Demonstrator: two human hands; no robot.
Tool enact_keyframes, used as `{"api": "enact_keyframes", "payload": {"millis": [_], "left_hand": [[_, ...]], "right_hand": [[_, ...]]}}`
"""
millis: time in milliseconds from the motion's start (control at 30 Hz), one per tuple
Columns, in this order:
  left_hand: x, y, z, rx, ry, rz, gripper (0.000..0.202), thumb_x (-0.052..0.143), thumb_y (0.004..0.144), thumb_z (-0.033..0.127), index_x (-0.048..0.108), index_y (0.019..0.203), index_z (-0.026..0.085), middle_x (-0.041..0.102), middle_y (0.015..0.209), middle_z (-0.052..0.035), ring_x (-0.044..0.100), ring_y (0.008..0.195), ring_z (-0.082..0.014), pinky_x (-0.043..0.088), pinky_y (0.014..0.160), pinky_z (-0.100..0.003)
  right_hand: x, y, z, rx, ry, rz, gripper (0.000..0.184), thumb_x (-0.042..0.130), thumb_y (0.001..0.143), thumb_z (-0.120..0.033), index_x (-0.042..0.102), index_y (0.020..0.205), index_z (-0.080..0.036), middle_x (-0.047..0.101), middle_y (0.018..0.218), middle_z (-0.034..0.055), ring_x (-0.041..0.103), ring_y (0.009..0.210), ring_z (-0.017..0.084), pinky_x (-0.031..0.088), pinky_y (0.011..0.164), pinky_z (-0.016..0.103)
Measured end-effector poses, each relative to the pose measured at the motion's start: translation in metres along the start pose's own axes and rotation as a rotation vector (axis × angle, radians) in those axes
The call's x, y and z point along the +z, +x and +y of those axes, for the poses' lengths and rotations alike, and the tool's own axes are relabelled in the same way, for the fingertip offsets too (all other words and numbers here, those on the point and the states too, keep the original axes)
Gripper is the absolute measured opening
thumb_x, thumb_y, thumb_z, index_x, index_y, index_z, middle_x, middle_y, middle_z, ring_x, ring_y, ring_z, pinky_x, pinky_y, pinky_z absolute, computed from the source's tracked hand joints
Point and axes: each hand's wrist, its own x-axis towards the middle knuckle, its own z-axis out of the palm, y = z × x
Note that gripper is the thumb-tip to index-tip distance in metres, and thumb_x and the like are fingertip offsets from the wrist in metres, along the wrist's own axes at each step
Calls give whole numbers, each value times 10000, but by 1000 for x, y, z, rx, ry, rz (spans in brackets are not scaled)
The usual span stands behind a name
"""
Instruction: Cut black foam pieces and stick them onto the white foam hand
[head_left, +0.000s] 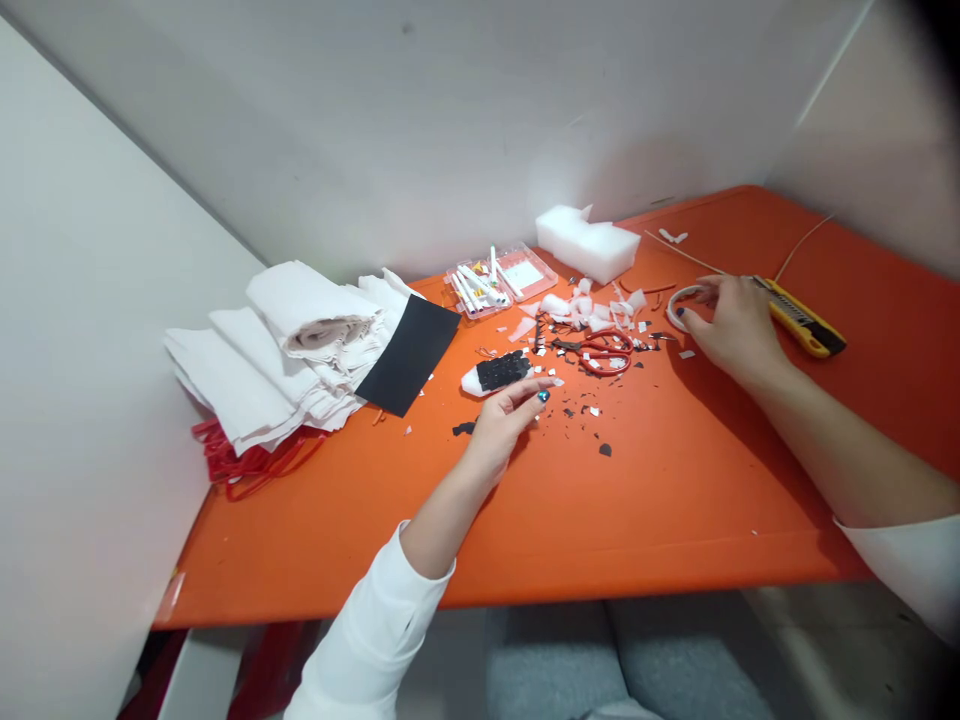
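Note:
My left hand (504,425) is in the middle of the table, thumb and forefinger pinched on a small whitish scrap (557,382). Just behind it lies a white foam piece (471,382) covered partly with overlapping black bits (502,371). On the right, my right hand (733,325) has its fingers around a roll of white tape (673,303), its rim resting close to the tabletop. A yellow box cutter (806,325) lies beside that hand. Between my hands are red-handled scissors (606,353), among black and white scraps.
White folded paper (277,350) is piled at left over red plastic (225,455). A black sheet (411,355) leans against it. Behind are a clear case of markers (480,290), a white foam block (589,243) and foam shavings (589,308). Walls border the orange table (570,530).

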Motion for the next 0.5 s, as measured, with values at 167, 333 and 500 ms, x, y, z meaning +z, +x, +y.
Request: {"api": "enact_keyframes", "payload": {"millis": [167, 333, 500], "left_hand": [[3, -6, 5, -18, -37, -57, 277, 620, 762, 274, 737, 1004, 210, 643, 1034, -77, 525, 754, -91, 407, 584, -168], [0, -7, 5, 12, 53, -145, 374, 536, 766, 220, 703, 1100, 234, 622, 952, -52, 525, 720, -98, 438, 639, -210], [-1, -8, 3, 27, 130, -206, 405, 495, 786, 197, 676, 1145, 244, 602, 966, -57, 519, 733, -116, 416, 590, -210]], "right_hand": [[15, -19, -53, -76, -10, -14, 171, 518, 874, -348, 625, 943, -233, 634, 961, 111, 539, 957, 288, 368, 890, 444], [36, -46, -97, -117, 298, -386, 227, 546, 874, -411, 676, 914, -230, 636, 972, 72, 571, 983, 248, 423, 881, 380], [39, -53, -101, -97, 327, -428, 225, 569, 869, -417, 680, 898, -224, 637, 953, 60, 563, 985, 234, 397, 916, 376]]}}
